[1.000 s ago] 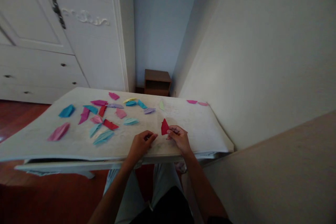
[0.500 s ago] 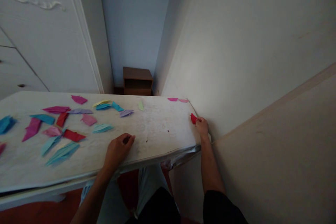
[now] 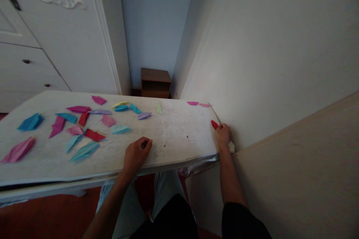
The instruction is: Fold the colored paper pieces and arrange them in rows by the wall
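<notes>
At the right end of the white table (image 3: 179, 127), my right hand (image 3: 223, 133) pinches a small red folded paper (image 3: 214, 124) close to the wall. My left hand (image 3: 137, 153) rests at the near edge with its fingers curled; nothing shows between them. Beyond my right hand, a magenta folded paper (image 3: 193, 103) and a pink folded paper (image 3: 204, 105) lie along the far edge. Several more folded papers are scattered over the left part, among them a red one (image 3: 94, 135), a light blue one (image 3: 85, 151) and a large pink one (image 3: 19, 150).
A wall (image 3: 266, 63) borders the table's right end. Behind the table stand a white cabinet (image 3: 73, 44) and a small brown nightstand (image 3: 156, 76). Two dark specks lie on the tabletop. My legs (image 3: 168, 186) are under the near edge.
The view has swung a little left, showing more of the cabinet and the large pink paper. The red paper in my right hand has turned and looks narrower. My left hand keeps its curled pose.
</notes>
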### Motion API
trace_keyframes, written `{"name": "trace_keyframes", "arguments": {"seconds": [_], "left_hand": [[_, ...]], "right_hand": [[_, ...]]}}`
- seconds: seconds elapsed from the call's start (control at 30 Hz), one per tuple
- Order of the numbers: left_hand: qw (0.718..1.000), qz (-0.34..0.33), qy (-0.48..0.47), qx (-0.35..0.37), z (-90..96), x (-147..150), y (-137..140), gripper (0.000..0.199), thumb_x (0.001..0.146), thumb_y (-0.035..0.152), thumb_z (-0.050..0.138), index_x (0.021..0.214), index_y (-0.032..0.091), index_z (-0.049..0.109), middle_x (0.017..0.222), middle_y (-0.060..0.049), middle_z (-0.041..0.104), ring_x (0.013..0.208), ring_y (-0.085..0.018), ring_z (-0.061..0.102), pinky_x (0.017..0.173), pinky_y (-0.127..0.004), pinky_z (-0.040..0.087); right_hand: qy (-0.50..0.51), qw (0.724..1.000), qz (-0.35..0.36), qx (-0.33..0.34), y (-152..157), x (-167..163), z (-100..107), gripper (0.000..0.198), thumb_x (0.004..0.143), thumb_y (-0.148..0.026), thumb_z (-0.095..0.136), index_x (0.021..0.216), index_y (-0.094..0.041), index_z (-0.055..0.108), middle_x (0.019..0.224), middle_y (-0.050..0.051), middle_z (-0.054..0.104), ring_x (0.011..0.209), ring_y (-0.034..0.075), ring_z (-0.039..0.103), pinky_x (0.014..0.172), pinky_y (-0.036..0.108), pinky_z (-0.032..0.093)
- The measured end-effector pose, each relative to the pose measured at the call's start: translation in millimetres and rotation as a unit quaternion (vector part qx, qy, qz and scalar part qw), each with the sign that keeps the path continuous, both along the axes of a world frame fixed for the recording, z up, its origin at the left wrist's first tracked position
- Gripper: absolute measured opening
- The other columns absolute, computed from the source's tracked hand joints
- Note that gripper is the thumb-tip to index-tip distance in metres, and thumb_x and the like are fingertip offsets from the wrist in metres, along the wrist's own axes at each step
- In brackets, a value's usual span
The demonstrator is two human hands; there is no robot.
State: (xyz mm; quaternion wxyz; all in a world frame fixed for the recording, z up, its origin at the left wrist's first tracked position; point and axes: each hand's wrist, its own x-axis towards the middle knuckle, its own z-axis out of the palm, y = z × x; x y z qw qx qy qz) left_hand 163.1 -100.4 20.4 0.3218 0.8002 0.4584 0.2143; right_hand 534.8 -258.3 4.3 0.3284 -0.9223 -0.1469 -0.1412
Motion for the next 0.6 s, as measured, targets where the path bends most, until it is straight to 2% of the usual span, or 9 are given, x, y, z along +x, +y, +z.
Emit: {"name": "trace_keyframes", "arguments": {"seconds": [0.17,0.23,0.3,0.37,0.43,0.53,0.6], "left_hand": [[1.000,0.002,-0.008,0.019,-2.3,1.1,-2.2,0.029,0.086,0.041,0.047,0.083,0.021,0.068,0.078,-0.004,0.072,0.072,-0.019,0.065,0.065,-0.026,0.041],[1.000,0.002,-0.010,0.026,-2.7,1.5,-3.5,0.027,0.086,0.038,0.048,0.081,0.021,0.068,0.077,-0.004,0.072,0.072,-0.019,0.065,0.066,-0.027,0.041],[0.999,0.003,-0.013,0.030,-3.3,1.4,-4.8,0.025,0.086,0.036,0.050,0.080,0.020,0.068,0.076,-0.004,0.071,0.072,-0.019,0.065,0.066,-0.027,0.041],[0.999,0.003,-0.025,0.034,-4.2,0.8,-6.2,0.023,0.086,0.033,0.051,0.080,0.020,0.068,0.075,-0.005,0.071,0.071,-0.018,0.064,0.067,-0.026,0.041],[0.998,0.002,-0.052,0.034,-5.4,-0.7,-7.7,0.022,0.085,0.031,0.051,0.078,0.019,0.068,0.075,-0.005,0.071,0.070,-0.017,0.063,0.066,-0.026,0.041],[0.993,0.002,-0.117,0.016,-6.7,-5.7,-10.1,0.022,0.084,0.030,0.052,0.075,0.017,0.066,0.069,-0.003,0.068,0.064,-0.014,0.060,0.062,-0.024,0.041],[0.985,0.009,-0.168,-0.025,-7.0,-12.0,-10.7,0.024,0.084,0.033,0.051,0.074,0.016,0.065,0.064,-0.002,0.065,0.058,-0.013,0.058,0.056,-0.023,0.041]], "right_hand": [[-0.030,0.999,0.018,0.009,-0.3,-22.4,3.1,0.038,0.084,-0.030,0.043,0.110,-0.012,0.064,0.109,0.019,0.062,0.095,0.028,0.058,0.080,0.036,0.043],[-0.048,0.997,0.065,0.017,1.0,-40.8,3.0,0.039,0.084,-0.032,0.043,0.112,-0.013,0.063,0.110,0.018,0.062,0.100,0.027,0.057,0.084,0.037,0.043],[-0.057,0.987,0.146,0.033,4.6,-63.2,2.0,0.040,0.085,-0.035,0.042,0.110,-0.012,0.063,0.106,0.016,0.064,0.095,0.026,0.058,0.084,0.037,0.044],[-0.019,0.967,0.249,0.044,11.1,-87.9,0.8,0.040,0.086,-0.040,0.043,0.105,-0.013,0.065,0.098,0.013,0.067,0.081,0.023,0.059,0.077,0.035,0.047],[0.058,0.935,0.348,0.034,20.4,-113.1,0.2,0.039,0.086,-0.045,0.045,0.100,-0.015,0.067,0.092,0.010,0.069,0.073,0.021,0.060,0.071,0.033,0.048],[0.120,0.888,0.442,0.019,38.0,-147.2,0.6,0.038,0.086,-0.048,0.048,0.097,-0.019,0.069,0.093,0.008,0.072,0.080,0.022,0.064,0.075,0.032,0.049],[0.121,0.876,0.467,0.016,50.1,-165.3,1.2,0.038,0.086,-0.048,0.047,0.095,-0.019,0.070,0.095,0.008,0.072,0.086,0.023,0.065,0.078,0.034,0.049]]}}
